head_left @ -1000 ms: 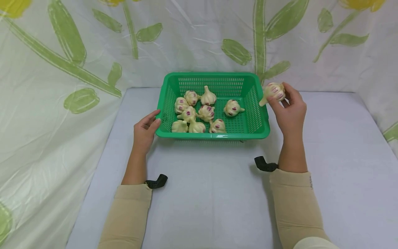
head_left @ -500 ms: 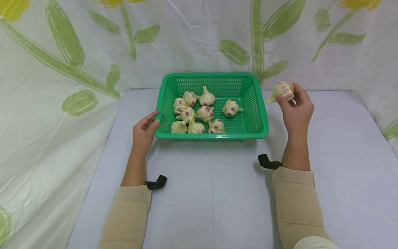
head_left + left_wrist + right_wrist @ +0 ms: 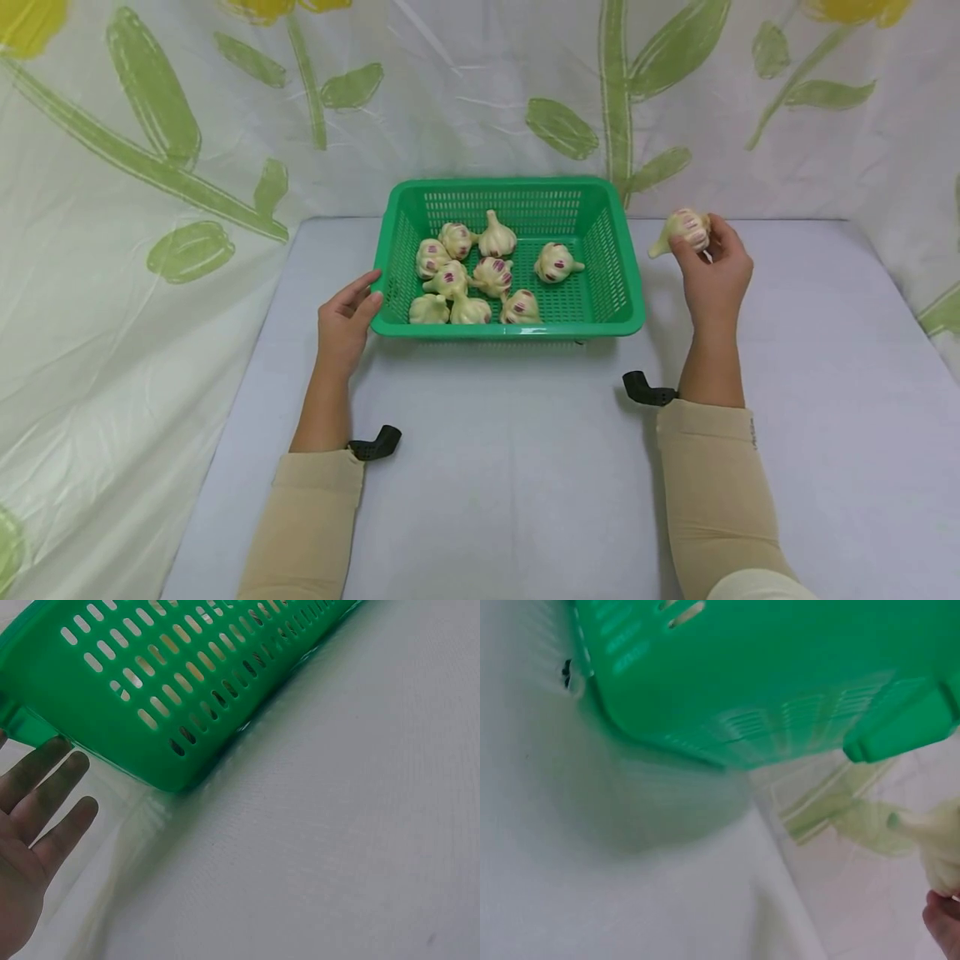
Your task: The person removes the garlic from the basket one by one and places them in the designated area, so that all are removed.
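A green plastic basket (image 3: 507, 330) stands on the white table with several garlic bulbs (image 3: 492, 276) inside, mostly gathered on its left. One bulb (image 3: 555, 263) lies apart in the right half. At the basket's left end, my left hand (image 3: 342, 329) touches the rim with thumb and forefinger. The left wrist view shows its other fingers (image 3: 67, 832) extended beside the basket end. To the right of the basket, my right hand (image 3: 716, 279) holds a garlic bulb (image 3: 686, 231) above the table between thumb and fingers, its stem pointing left. In the right wrist view this bulb (image 3: 937, 844) is partly cut off.
The white-covered table (image 3: 480, 467) extends around the basket. Behind it hangs a pale plastic sheet (image 3: 465, 100) printed with green leaves and yellow flowers. Black camera mounts (image 3: 377, 443) project inward from both wrists.
My right hand has carried the garlic bulb rightward, away from the basket's right rim, then slightly lower. The left hand stays at the basket's left end. The view shifts slightly.
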Tool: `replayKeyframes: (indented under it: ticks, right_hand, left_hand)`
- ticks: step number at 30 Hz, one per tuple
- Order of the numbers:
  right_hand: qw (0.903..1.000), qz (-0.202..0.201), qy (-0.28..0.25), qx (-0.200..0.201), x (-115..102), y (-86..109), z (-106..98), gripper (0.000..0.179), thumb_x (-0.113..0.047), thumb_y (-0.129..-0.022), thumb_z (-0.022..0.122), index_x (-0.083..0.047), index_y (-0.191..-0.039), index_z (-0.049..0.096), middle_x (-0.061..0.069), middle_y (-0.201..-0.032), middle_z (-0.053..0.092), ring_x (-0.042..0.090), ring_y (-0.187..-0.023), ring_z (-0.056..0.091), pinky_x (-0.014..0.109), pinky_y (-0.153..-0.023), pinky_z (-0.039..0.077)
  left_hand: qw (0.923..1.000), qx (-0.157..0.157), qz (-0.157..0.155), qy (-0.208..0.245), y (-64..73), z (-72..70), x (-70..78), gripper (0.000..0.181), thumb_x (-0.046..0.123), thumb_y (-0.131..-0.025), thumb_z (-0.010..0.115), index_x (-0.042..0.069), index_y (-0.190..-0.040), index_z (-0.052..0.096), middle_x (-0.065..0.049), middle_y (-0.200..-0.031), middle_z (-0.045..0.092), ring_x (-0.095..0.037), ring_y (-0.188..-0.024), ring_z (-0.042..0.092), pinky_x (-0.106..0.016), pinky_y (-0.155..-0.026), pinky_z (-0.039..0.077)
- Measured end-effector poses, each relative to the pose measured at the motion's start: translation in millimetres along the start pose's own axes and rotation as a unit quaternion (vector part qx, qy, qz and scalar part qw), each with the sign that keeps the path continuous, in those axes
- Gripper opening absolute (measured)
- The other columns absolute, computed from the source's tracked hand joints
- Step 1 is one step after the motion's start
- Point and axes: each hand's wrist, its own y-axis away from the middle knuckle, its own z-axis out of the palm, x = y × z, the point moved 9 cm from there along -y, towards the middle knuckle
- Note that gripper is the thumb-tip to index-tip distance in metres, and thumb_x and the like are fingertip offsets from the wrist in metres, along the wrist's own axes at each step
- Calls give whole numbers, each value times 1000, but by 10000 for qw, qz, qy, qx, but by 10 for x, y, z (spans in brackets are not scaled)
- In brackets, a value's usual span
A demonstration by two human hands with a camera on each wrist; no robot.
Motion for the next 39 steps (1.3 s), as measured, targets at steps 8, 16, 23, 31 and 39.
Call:
replayKeyframes:
  ticks: [8,16,23,31,39]
  right_hand:
    - [9984,539,136,-42,265,-42,9,55,-16,-86,75,-9,-137,57,9,-137,55,14,-125,56,26,-106,46]
    - [9951,744,645,-73,439,-65,-5,57,-22,-88,73,-10,-140,54,9,-137,55,16,-127,56,24,-103,48]
    - [9915,956,874,-153,578,-69,-9,58,-29,-89,72,-14,-142,52,4,-135,53,13,-123,56,23,-100,48]
    - [9880,1084,1079,-198,641,-55,-9,61,-34,-90,71,-15,-144,50,6,-142,51,15,-127,54,24,-101,47]
    - [9836,1208,1305,-291,681,-46,-11,63,-37,-91,69,-16,-146,48,6,-147,49,16,-129,51,24,-104,44]
  left_hand:
    - [10000,16,-46,13,7,-11,-10,38,18,-94,64,7,-130,65,12,-102,68,-6,-95,60,-17,-71,46]
    - [9999,61,-126,57,-70,-37,-213,37,19,-94,65,11,-130,65,12,-103,69,-7,-98,62,-17,-74,49]
    - [9999,100,-4,80,-87,-55,-293,38,24,-94,66,14,-131,66,8,-110,69,-9,-105,63,-17,-79,50]
    - [9999,100,-41,42,-94,-53,-307,39,27,-94,66,15,-130,66,2,-116,69,-9,-107,62,-17,-80,50]
    - [9998,106,-121,-66,-97,-44,-315,39,29,-94,66,16,-131,66,-4,-126,66,-8,-113,60,-17,-87,50]
